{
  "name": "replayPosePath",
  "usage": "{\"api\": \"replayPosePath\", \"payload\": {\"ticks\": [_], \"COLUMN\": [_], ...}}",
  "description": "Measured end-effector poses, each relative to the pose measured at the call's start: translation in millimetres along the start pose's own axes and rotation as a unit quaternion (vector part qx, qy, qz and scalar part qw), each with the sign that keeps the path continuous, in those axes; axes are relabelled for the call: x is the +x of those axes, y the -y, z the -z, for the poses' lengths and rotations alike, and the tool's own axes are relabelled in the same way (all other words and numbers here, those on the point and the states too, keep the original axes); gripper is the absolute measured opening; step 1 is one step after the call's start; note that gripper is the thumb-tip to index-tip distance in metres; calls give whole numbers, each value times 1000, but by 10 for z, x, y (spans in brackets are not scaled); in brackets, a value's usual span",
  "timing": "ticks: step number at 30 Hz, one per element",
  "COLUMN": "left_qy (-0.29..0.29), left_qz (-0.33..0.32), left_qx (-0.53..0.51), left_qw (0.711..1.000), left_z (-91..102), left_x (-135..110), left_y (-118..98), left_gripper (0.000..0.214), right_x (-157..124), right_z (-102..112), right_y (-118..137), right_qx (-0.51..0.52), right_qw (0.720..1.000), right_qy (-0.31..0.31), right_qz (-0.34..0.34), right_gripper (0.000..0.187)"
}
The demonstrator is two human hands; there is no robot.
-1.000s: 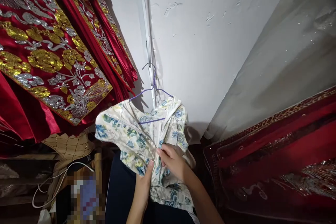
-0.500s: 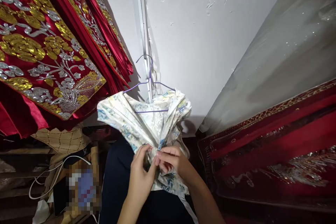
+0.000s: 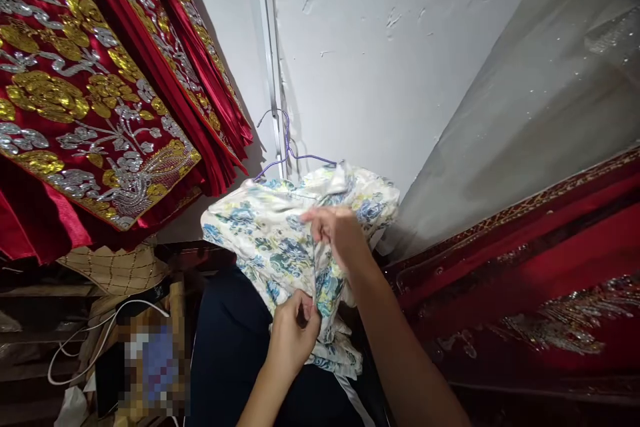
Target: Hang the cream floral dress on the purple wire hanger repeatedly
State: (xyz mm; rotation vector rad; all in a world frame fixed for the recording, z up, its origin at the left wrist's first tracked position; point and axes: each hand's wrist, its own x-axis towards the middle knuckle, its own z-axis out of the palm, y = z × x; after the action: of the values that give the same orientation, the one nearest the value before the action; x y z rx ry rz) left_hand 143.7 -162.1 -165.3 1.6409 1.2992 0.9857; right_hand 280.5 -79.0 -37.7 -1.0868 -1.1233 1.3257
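Note:
A white dress or top (image 3: pixel 260 227) with blue, green and yellow flowers hangs in front of me on a thin purple hanger (image 3: pixel 313 158). My left hand (image 3: pixel 295 330) pinches the cloth low down, at the bottom of a straight closing line in the middle. Higher on that line, near the neckline, my right hand (image 3: pixel 343 233) is curled with thumb and forefinger together, slightly blurred. It seems to grip the zipper pull, which the fingers hide. The two sides of the garment lie together between my hands.
Red satin garments with gold and silver sequins (image 3: pixel 125 113) hang at left. A sheer sparkly grey cloth (image 3: pixel 500 140) and red embroidered fabric (image 3: pixel 565 247) fill the right. A white cable (image 3: pixel 107 340) loops over a wooden stand. A metal pole (image 3: pixel 270 47) runs along the white wall.
My right hand has moved up from beside my left hand to near the neckline. The wide V-shaped opening in the floral garment has closed. My left hand shifted slightly down and right, still pinching cloth.

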Motion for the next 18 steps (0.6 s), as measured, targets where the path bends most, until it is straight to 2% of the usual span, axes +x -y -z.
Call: {"api": "replayPosePath", "payload": {"ticks": [3,6,8,9,10,12,13,14,16,18], "left_qy": [43,104,117,87,30,-87,-128,-139,-125,-122], "left_qz": [-1,-1,-31,-62,-101,-183,-219,-250,-299,-328], "left_qx": [43,62,48,34,20,-7,8,40,112,149], "left_qw": [998,993,991,994,994,979,967,957,940,925], "left_z": [33,241,465,587,708,910,981,1028,1065,1087], "left_x": [47,155,273,348,431,618,715,809,981,1119], "left_y": [74,-34,-263,-419,-591,-946,-1109,-1253,-1465,-1565], "left_gripper": [15,16,14,11,11,32,37,33,17,15], "right_x": [214,195,101,49,1,-69,-83,-80,-21,92], "right_z": [-54,-137,-196,-222,-246,-278,-285,-285,-267,-228], "right_y": [366,482,438,408,388,391,411,433,440,346], "right_qx": [58,46,18,11,7,-3,-10,-18,-34,-45], "right_qw": [993,992,991,991,990,989,989,988,984,982], "right_qy": [-52,3,40,47,48,48,48,47,36,2], "right_qz": [89,120,124,127,131,137,140,147,168,181], "right_gripper": [27,27,26,26,26,27,27,27,27,26]}}
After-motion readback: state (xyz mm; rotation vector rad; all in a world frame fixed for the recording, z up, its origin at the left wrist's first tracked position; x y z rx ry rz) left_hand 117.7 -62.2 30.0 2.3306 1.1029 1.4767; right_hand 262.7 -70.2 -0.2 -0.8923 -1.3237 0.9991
